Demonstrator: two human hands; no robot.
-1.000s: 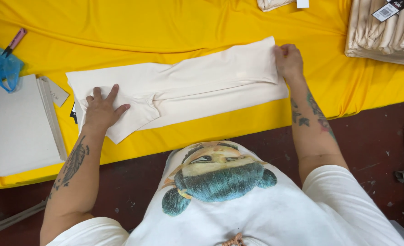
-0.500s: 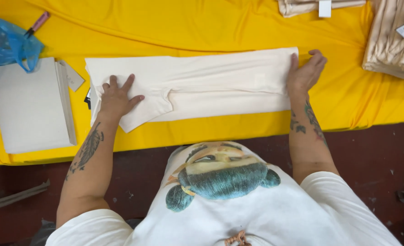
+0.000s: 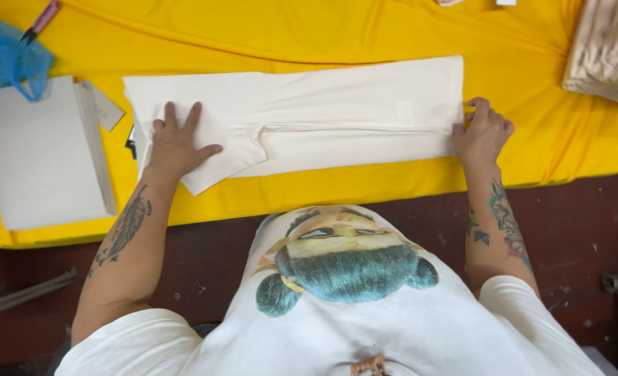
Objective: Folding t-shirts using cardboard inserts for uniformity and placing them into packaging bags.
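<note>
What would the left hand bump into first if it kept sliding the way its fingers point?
The left hand lies flat on the cream shirt, fingers pointing away from the person. Going on, it would probably cross the shirt's far edge onto bare yellow cloth. Nothing else seems to lie in that line.

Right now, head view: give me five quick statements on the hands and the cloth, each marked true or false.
1. The left hand lies flat on the cream garment. True.
2. The right hand holds a pen. False: it pinches the garment's right edge.
3. The garment lies on a yellow cloth. True.
4. The garment is crumpled in a ball. False: it is folded into a long flat strip.
5. A blue bag sits at the far left. True.
</note>
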